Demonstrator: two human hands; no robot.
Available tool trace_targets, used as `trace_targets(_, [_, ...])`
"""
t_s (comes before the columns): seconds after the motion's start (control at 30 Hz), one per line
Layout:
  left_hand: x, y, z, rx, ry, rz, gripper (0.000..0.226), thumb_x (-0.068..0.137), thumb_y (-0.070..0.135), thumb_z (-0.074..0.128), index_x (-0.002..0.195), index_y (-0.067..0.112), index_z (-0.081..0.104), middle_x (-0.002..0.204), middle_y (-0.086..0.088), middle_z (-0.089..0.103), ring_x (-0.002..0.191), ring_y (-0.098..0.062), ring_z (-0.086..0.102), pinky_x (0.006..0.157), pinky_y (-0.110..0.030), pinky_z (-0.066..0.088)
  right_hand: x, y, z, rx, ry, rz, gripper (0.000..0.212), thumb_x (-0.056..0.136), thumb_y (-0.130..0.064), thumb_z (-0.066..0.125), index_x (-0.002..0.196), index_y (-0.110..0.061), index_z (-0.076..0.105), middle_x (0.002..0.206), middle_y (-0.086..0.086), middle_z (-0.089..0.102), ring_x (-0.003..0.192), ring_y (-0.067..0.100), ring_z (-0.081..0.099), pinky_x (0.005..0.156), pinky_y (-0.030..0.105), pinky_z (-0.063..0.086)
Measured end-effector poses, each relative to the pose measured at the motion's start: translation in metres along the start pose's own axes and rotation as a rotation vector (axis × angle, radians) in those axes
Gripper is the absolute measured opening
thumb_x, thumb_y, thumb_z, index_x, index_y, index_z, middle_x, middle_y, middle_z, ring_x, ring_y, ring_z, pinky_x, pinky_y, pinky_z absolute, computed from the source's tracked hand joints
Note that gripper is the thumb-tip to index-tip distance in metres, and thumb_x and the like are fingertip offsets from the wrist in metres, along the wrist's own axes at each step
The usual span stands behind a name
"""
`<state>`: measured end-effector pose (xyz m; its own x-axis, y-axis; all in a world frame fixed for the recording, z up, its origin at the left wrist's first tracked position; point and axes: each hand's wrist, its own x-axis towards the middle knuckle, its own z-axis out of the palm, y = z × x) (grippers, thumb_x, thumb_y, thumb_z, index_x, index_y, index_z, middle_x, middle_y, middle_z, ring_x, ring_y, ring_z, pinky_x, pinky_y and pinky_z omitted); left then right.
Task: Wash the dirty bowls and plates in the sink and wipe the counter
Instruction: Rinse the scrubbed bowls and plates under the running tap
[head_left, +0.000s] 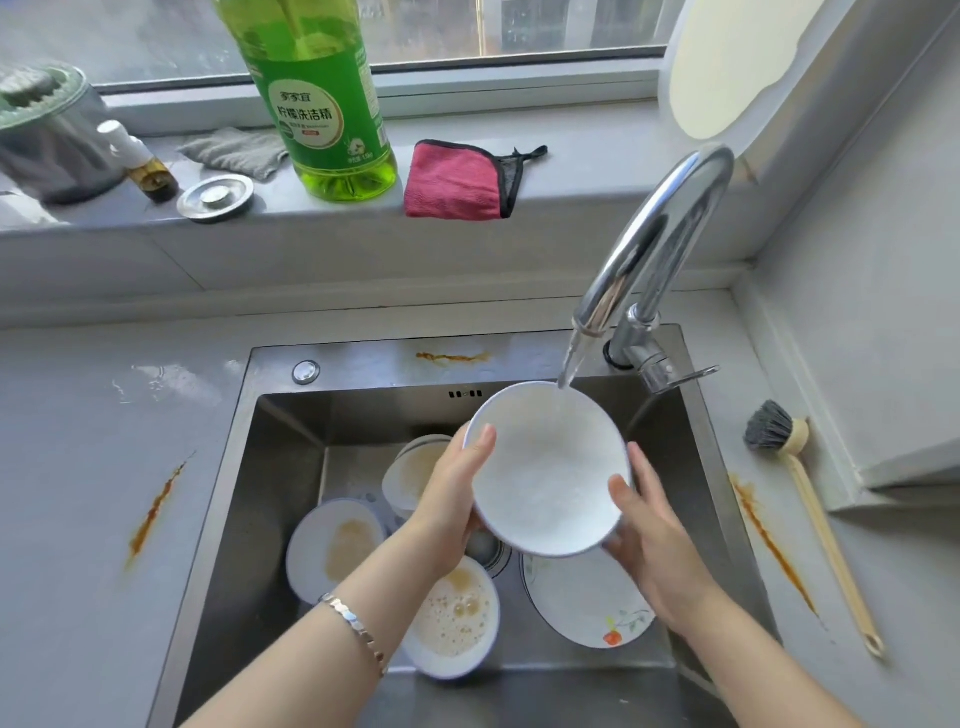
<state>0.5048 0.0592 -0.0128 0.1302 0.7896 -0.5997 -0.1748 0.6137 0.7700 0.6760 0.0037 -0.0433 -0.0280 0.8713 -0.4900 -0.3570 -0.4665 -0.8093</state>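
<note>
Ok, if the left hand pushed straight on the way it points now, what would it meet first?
The round white bowl that the left hand grips: its thumb lies on the rim, pointing up and right. Beyond the bowl, probably the water stream under the curved chrome tap, though depth is unclear.

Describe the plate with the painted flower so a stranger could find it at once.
Start at the steel sink under the running tap. Look at its right side, below the right hand that holds the white bowl. The plate lies there; it alone bears an orange flower with green leaves near its rim, while the dishes to its left hold brownish residue.
</note>
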Motion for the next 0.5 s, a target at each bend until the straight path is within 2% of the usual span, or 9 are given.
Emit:
trace_targets(0.03, [0.0,0.002,0.0,0.002,-0.034,0.023,0.02,0.087,0.04,0.046,0.102,0.034,0.057,0.1,0.006,0.068,0.09,-0.014,0.065,0.068,-0.028,0.054,0.001,-0.004,-0.002,0.129,-0.087,0.077,0.09,0.045,-0.052,0.084,0.126,-0.034,0.049,0.13,0.002,0.057,0.11,0.021,0.06,0.086,0.037,0.053])
trace_targets(0.1, [0.001,0.005,-0.001,0.049,-0.084,0.049,0.022,0.087,0.042,0.043,0.103,0.037,0.058,0.095,0.012,0.071,0.085,-0.007,0.068,0.064,-0.023,0.055,0.004,-0.009,-0.004,0.192,-0.174,0.107,0.09,0.036,-0.045,0.09,0.119,-0.028,0.058,0.117,0.006,0.066,0.098,0.025,0.066,0.075,0.039,0.058])
trace_targets(0.17, [0.005,0.006,-0.003,0.139,-0.068,0.055,0.024,0.094,0.044,0.037,0.101,0.037,0.059,0.095,0.01,0.07,0.081,-0.007,0.068,0.062,-0.023,0.055,0.006,-0.009,-0.007,0.179,-0.106,0.064,0.09,0.028,-0.044,0.091,0.111,-0.028,0.063,0.108,0.006,0.069,0.09,0.024,0.068,0.065,0.037,0.058])
trace_targets(0.23, [0.01,0.004,-0.009,0.249,0.001,-0.001,0.033,0.097,0.048,0.031,0.105,0.036,0.061,0.101,0.004,0.069,0.088,-0.012,0.067,0.072,-0.028,0.057,0.005,-0.007,-0.013,0.142,0.004,0.047,0.092,0.023,-0.043,0.09,0.109,-0.026,0.063,0.105,0.007,0.068,0.088,0.025,0.067,0.058,0.033,0.056])
trace_targets(0.3, [0.013,-0.003,-0.02,0.362,0.063,-0.08,0.037,0.099,0.045,0.032,0.113,0.025,0.06,0.108,-0.004,0.067,0.096,-0.018,0.065,0.083,-0.035,0.053,0.002,-0.002,-0.018,0.089,0.056,0.072,0.086,0.03,-0.039,0.085,0.111,-0.025,0.061,0.109,0.009,0.065,0.091,0.028,0.065,0.056,0.033,0.056])
trace_targets(0.33, [0.013,-0.008,-0.027,0.406,0.094,-0.111,0.035,0.099,0.039,0.036,0.115,0.019,0.059,0.108,-0.008,0.066,0.094,-0.021,0.064,0.083,-0.036,0.052,0.0,0.001,-0.019,0.068,0.05,0.094,0.082,0.034,-0.038,0.082,0.111,-0.024,0.06,0.111,0.01,0.064,0.092,0.029,0.064,0.057,0.033,0.057])
trace_targets(0.43, [0.008,-0.024,-0.051,0.525,0.166,-0.204,0.023,0.097,0.024,0.044,0.111,0.01,0.057,0.095,-0.011,0.062,0.081,-0.023,0.058,0.065,-0.028,0.044,-0.001,0.007,-0.011,0.048,0.001,0.153,0.064,0.049,-0.034,0.074,0.11,-0.024,0.06,0.116,0.014,0.061,0.092,0.03,0.064,0.06,0.037,0.058])
trace_targets(0.5, [0.002,-0.031,-0.066,0.56,0.197,-0.258,0.017,0.096,0.021,0.046,0.105,0.011,0.056,0.088,-0.009,0.059,0.077,-0.023,0.054,0.064,-0.028,0.041,0.004,0.009,-0.006,0.082,0.013,0.153,0.065,0.047,-0.035,0.071,0.11,-0.024,0.06,0.115,0.013,0.061,0.09,0.03,0.064,0.059,0.035,0.058])
